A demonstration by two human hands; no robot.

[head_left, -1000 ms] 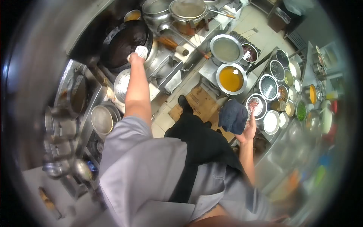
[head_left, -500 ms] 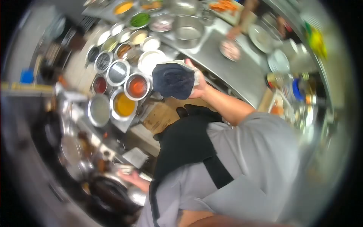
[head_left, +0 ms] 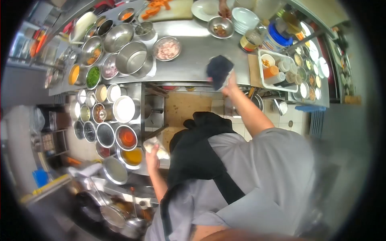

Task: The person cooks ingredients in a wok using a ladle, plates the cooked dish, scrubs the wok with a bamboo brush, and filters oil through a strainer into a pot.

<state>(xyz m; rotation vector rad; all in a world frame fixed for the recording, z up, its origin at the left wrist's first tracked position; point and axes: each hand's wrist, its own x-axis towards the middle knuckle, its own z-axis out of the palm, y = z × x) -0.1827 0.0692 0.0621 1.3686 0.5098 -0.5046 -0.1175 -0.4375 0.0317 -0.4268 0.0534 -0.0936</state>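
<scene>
My right hand (head_left: 230, 85) is closed on a dark navy folded cloth (head_left: 219, 71) with a pale underside, held over the front part of the steel counter (head_left: 189, 69). That hand's fingers are mostly hidden behind the cloth. Lower on the left, my left hand (head_left: 152, 157) grips a crumpled white cloth (head_left: 159, 149), beside the side table with metal pots. Nearest to it are a container of red-orange liquid (head_left: 127, 136) and one of yellow liquid (head_left: 132, 156). A metal bowl of pale pink chopped meat (head_left: 167, 49) sits on the counter left of my right hand.
Another person's hand (head_left: 224, 11) reaches to a small metal bowl (head_left: 220, 28) at the back. Stacked white plates (head_left: 244, 19), a blue-lidded tub (head_left: 277, 37) and a white bin of bottles (head_left: 277, 84) stand to the right. Pans (head_left: 113, 215) lie at lower left.
My view has turned toward the counter. My right hand has carried the dark cloth from beside the pots to over the counter. My left hand has risen with the white cloth from near the pans.
</scene>
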